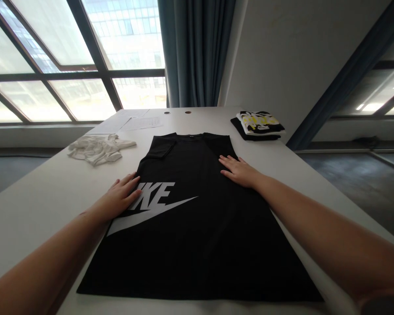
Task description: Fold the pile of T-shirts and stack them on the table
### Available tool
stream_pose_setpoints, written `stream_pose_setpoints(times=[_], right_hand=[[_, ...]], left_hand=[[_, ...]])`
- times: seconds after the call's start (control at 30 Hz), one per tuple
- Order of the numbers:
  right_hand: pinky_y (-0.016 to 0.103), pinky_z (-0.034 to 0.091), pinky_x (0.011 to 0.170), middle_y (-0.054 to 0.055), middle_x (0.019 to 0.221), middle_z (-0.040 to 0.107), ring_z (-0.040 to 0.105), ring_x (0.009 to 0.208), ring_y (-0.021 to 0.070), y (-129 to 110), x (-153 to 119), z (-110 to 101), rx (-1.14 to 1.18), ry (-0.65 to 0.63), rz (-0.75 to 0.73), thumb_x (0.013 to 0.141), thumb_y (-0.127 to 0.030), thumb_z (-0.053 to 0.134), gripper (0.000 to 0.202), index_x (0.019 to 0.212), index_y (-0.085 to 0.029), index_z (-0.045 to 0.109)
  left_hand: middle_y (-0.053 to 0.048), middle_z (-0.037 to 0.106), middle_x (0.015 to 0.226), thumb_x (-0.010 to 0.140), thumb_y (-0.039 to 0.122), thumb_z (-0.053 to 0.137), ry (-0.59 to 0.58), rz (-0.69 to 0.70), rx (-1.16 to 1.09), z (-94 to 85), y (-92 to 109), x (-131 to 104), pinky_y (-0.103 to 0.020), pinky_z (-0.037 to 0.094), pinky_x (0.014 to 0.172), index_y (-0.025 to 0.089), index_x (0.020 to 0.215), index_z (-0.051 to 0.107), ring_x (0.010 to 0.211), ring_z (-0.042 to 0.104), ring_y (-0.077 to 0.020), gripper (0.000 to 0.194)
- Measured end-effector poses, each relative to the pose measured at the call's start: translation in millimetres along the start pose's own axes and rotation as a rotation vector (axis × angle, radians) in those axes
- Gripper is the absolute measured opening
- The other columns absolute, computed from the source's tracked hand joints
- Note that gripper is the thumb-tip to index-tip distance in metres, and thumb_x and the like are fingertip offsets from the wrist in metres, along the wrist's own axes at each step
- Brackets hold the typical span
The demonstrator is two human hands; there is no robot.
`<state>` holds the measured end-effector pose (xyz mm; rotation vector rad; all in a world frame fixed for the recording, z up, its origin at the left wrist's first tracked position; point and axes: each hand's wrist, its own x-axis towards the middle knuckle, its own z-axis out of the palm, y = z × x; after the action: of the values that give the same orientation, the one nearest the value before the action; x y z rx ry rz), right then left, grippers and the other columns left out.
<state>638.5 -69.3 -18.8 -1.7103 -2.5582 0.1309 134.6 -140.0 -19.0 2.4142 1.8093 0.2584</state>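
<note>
A black T-shirt [197,245] with a large pale grey NIKE logo lies spread flat on the white table [29,205], its neckline at the far end and its hem toward me. My left hand [123,194] rests on the shirt's left edge, fingers stretched out and covering the first letter of the print. On the right side, just below the sleeve, my right hand [238,170] lies flat with its fingers apart. The left sleeve is laid inward over the body of the shirt. Neither hand grips the fabric.
A crumpled white garment [100,148] lies at the left, with papers [141,123] behind it. A stack of folded clothes [259,124], black, white and yellow-printed, sits at the far right edge. Beyond the table hang a blue curtain [197,52] and windows.
</note>
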Motion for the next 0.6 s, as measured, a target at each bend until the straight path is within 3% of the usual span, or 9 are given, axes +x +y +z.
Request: stream_pose_setpoints(times=[0.13, 0.33, 0.47, 0.53, 0.6], right_hand=[[0.063, 0.021, 0.129, 0.004, 0.175, 0.028, 0.028, 0.160, 0.0346, 4.7, 0.8, 3.1, 0.005, 0.026, -0.022, 0.104, -0.060, 0.036, 0.070, 0.168, -0.031, 0.036], [0.062, 0.023, 0.129, 0.004, 0.174, 0.031, 0.031, 0.159, 0.0348, 7.8, 0.3, 4.6, 0.006, 0.046, -0.035, 0.104, -0.058, 0.038, 0.068, 0.167, -0.031, 0.040], [0.062, 0.024, 0.129, 0.005, 0.175, 0.030, 0.030, 0.160, 0.0348, 7.5, 0.1, 4.3, 0.000, 0.046, -0.041, 0.105, -0.057, 0.038, 0.068, 0.167, -0.029, 0.040], [0.062, 0.024, 0.128, 0.006, 0.175, 0.030, 0.030, 0.160, 0.0347, 7.4, 0.0, 4.1, -0.001, 0.044, -0.044, 0.105, -0.056, 0.038, 0.068, 0.166, -0.028, 0.040], [0.062, 0.024, 0.128, 0.006, 0.175, 0.030, 0.030, 0.160, 0.0349, 7.0, -0.5, 3.6, -0.004, 0.035, -0.036, 0.105, -0.057, 0.038, 0.068, 0.166, -0.027, 0.041]], left_hand=[[-0.007, 0.043, 0.169, 0.098, 0.065, 0.038, 0.049, 0.027, -0.109, -12.6, 8.2, -1.4, -0.042, 0.035, 0.129, 0.020, 0.156, 0.054, 0.151, 0.046, -0.0321, 0.076], [-0.008, 0.054, 0.161, 0.095, 0.078, 0.041, 0.144, 0.011, -0.411, -36.8, 21.1, -9.8, -0.047, 0.044, 0.123, 0.025, 0.145, 0.067, 0.144, 0.053, -0.0351, 0.077], [-0.010, 0.055, 0.159, 0.088, 0.080, 0.053, 0.109, -0.131, -0.530, -46.1, 19.7, -16.9, -0.042, 0.066, 0.083, 0.027, 0.146, 0.065, 0.107, 0.074, -0.0312, 0.079], [-0.010, 0.067, 0.145, 0.084, 0.080, 0.058, 0.038, -0.228, -0.538, -48.5, 16.9, -18.6, -0.038, 0.065, 0.067, 0.029, 0.149, 0.061, 0.089, 0.076, -0.0277, 0.083], [-0.008, 0.076, 0.124, 0.079, 0.081, 0.063, -0.032, -0.305, -0.521, -49.1, 13.2, -18.7, -0.037, 0.065, 0.064, 0.029, 0.146, 0.063, 0.084, 0.076, -0.0274, 0.084]])
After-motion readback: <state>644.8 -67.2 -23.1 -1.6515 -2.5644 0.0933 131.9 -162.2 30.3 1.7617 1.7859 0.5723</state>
